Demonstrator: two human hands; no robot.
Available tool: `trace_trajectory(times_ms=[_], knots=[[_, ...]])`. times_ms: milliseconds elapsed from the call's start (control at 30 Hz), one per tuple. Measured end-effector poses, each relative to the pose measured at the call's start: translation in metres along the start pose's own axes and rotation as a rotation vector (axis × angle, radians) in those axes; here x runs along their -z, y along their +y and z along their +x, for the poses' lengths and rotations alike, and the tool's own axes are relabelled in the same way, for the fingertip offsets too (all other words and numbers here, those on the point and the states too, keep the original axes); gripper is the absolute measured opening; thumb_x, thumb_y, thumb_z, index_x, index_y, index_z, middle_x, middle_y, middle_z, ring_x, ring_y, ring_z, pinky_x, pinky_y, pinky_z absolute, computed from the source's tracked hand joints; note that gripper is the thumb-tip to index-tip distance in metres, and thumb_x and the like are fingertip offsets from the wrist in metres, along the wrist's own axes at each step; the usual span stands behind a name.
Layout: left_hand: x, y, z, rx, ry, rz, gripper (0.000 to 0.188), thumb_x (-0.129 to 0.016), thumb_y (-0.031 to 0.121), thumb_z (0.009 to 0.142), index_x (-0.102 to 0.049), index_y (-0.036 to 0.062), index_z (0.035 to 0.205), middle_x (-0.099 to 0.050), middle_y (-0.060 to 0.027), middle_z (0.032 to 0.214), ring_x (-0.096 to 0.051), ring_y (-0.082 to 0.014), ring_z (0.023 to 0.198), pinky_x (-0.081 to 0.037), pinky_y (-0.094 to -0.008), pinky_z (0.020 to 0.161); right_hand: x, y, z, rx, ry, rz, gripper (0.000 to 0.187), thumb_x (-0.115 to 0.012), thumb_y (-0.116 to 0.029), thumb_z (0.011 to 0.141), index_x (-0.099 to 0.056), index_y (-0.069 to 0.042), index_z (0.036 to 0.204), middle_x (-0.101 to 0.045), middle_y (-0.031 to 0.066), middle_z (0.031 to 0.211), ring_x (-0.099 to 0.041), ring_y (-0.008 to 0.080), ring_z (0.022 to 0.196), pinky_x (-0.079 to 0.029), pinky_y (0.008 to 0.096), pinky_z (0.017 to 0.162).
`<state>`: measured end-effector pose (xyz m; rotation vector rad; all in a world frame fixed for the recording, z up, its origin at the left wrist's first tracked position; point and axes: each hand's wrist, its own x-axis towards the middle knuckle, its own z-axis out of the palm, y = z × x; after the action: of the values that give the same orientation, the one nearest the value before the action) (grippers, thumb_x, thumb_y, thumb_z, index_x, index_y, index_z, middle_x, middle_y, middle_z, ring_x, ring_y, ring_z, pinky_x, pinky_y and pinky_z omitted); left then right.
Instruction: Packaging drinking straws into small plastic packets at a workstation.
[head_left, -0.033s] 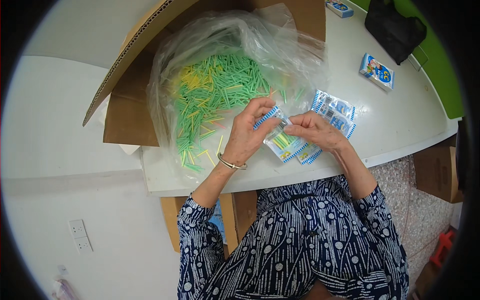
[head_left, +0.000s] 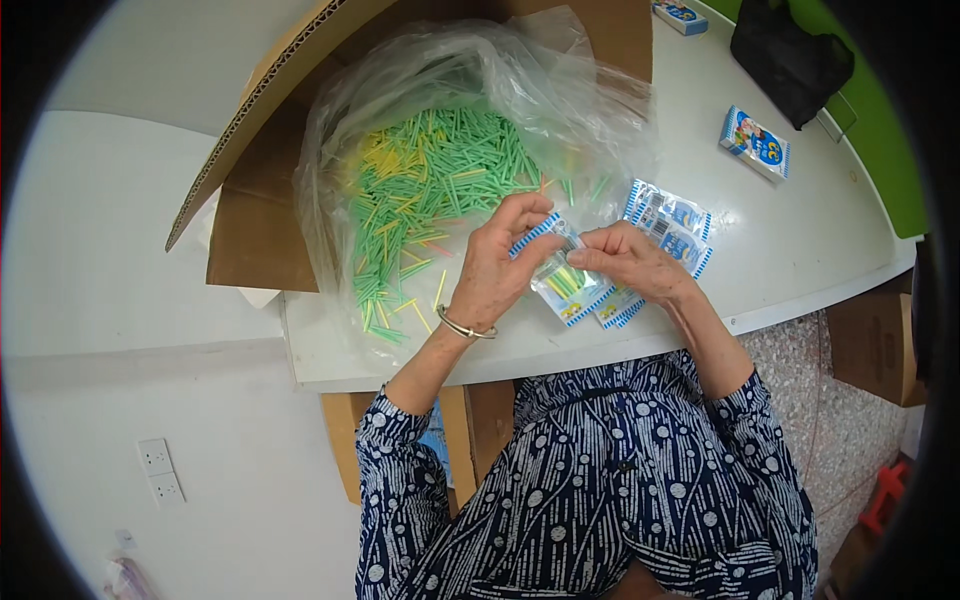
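Between my two hands is a small flat packet with blue-and-white striped ends and a clear window; short green and yellow sticks [head_left: 566, 281] show inside it. My left hand [head_left: 503, 262] pinches the packet [head_left: 581, 302] at its upper left edge, thumb on top. My right hand [head_left: 634, 264] grips the upper right side between thumb and curled fingers. Several similar packets [head_left: 688, 214] lie overlapped on the table beside and partly under my right hand. Left of my hands, a heap of thin green and yellow sticks [head_left: 460, 170] spills from a clear plastic bag [head_left: 470, 65].
A large open cardboard box [head_left: 262, 230] lies around the bag on the white table [head_left: 820, 235]. Two small blue-and-white boxes, one nearer [head_left: 757, 146] and one farther [head_left: 680, 16], sit at the right, near a black bag [head_left: 790, 65]. Loose sticks lie near the table's front edge.
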<state>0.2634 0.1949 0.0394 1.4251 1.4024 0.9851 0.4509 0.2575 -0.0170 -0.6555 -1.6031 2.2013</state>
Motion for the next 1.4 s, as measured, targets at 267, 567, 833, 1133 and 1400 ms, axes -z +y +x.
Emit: trace_trajectory(times_ms=[267, 567, 833, 1133, 1400], knots=[[-0.032, -0.015, 0.011, -0.028, -0.001, 0.039, 0.033, -0.065, 0.007, 0.083, -0.051, 0.0003, 0.112, -0.065, -0.0106, 0.096, -0.061, -0.0133, 0.084, -0.049, -0.0248, 0.07, 0.026, -0.012, -0.024, 0.024, 0.107, -0.435, 0.025, -0.06, -0.022, 0.09, -0.065, 0.002, 0.098, -0.062, -0.0005, 0.073, -0.051, 0.0034, 0.066, -0.043, 0.0209, 0.06], [-0.057, -0.046, 0.01, -0.255, 0.093, 0.505, 0.042, -0.068, 0.014, 0.077, -0.051, 0.0003, 0.113, -0.053, -0.0175, 0.114, -0.049, -0.0334, 0.103, -0.04, -0.0393, 0.088, 0.068, 0.019, -0.046, 0.387, 0.779, -1.266, 0.03, -0.072, -0.013, 0.07, -0.062, -0.001, 0.096, -0.054, 0.0093, 0.104, -0.048, 0.0292, 0.096, -0.038, 0.0398, 0.084], [-0.049, -0.046, 0.016, -0.318, 0.11, 0.454, 0.043, -0.069, 0.016, 0.076, -0.052, 0.0005, 0.112, -0.051, -0.0156, 0.117, -0.045, -0.0345, 0.108, -0.037, -0.0401, 0.094, 0.066, 0.018, -0.039, 0.511, 0.777, -1.187, 0.018, -0.065, -0.005, 0.077, -0.059, -0.003, 0.093, -0.057, 0.0079, 0.101, -0.049, 0.0259, 0.096, -0.038, 0.0373, 0.082], [-0.034, -0.033, 0.023, -0.312, 0.16, 0.341, 0.045, -0.07, 0.018, 0.075, -0.054, 0.0023, 0.114, -0.053, -0.0158, 0.114, -0.048, -0.0333, 0.104, -0.037, -0.04, 0.092, 0.029, -0.005, -0.014, 0.535, 0.597, -1.116, 0.013, -0.061, -0.004, 0.083, -0.057, -0.004, 0.095, -0.06, 0.0096, 0.096, -0.053, 0.0269, 0.089, -0.04, 0.0362, 0.081], [0.026, -0.034, -0.014, -0.494, 0.416, 0.392, 0.023, -0.068, 0.008, 0.075, -0.064, 0.0023, 0.097, -0.061, -0.0119, 0.102, -0.055, -0.029, 0.095, -0.045, -0.0354, 0.082, -0.047, -0.038, 0.031, 0.782, 0.555, -1.177, 0.015, -0.065, -0.003, 0.078, -0.059, -0.001, 0.092, -0.061, 0.011, 0.105, -0.055, 0.0286, 0.095, -0.041, 0.0363, 0.085]])
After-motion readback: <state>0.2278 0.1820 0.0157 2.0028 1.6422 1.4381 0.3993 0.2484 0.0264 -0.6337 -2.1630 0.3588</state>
